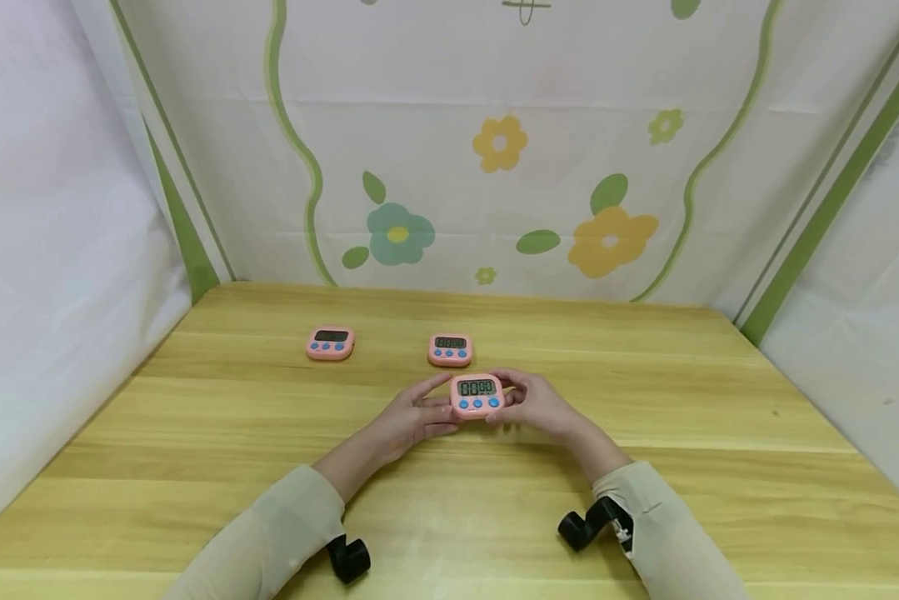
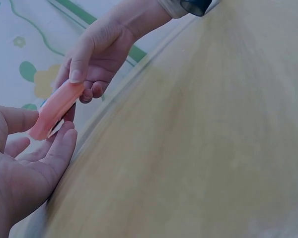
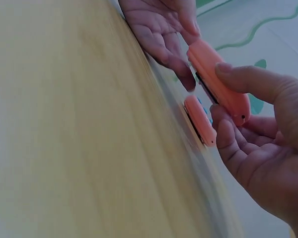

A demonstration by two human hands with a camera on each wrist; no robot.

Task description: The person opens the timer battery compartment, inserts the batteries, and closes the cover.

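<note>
A pink digital timer (image 1: 477, 397) with three blue buttons is held up over the wooden table, its display showing zeros. My right hand (image 1: 537, 405) pinches its right side, thumb on the front edge and fingers behind, as the right wrist view shows. At the left edge, my left hand (image 1: 410, 419) reaches in with fairly straight fingers. In the left wrist view the left thumb touches or nearly touches the timer (image 2: 57, 110), while the other fingers spread beneath it. Just behind stands a second pink timer (image 1: 451, 351).
Farther left on the table (image 1: 644, 375) lies a third pink timer (image 1: 331, 343), its display dark. A white flowered curtain (image 1: 434, 125) hangs behind the table, and white cloth walls flank both sides. Black wrist mounts (image 1: 586, 527) stick out from the sleeves.
</note>
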